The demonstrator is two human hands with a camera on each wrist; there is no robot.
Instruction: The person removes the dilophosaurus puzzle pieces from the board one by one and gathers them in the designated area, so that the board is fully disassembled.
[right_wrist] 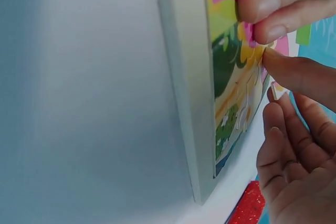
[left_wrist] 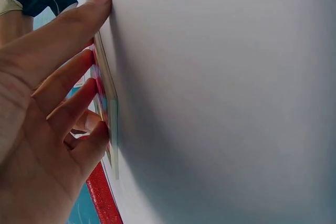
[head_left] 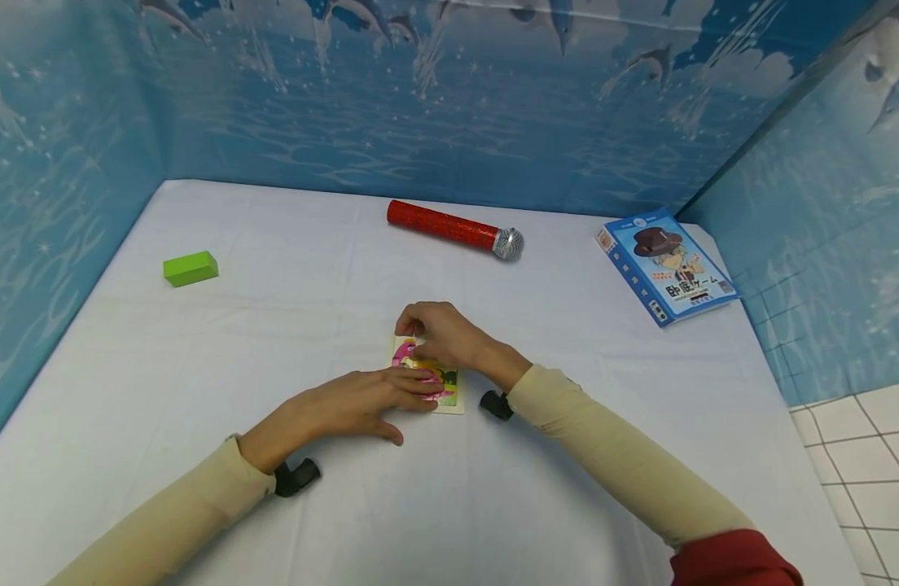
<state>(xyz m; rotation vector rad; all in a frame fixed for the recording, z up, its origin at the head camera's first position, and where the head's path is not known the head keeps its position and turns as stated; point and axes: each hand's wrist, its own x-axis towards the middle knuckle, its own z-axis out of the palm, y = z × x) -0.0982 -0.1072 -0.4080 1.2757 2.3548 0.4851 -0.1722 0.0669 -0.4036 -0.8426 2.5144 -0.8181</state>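
One small picture puzzle board, rectangular with a pale cream frame, lies flat on the white-covered counter near its middle. Its face carries a bright cartoon print in pink, yellow and green. Edge-on in the wrist views, the board shows as a thin slab, its pieces seated flush within the frame.

Cream sleeves, black wrist mounts

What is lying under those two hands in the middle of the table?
A small colourful picture board, a puzzle by the look of it, lies flat on the white table. The left hand presses on it; the right hand pinches at its surface. Most of the picture is covered.
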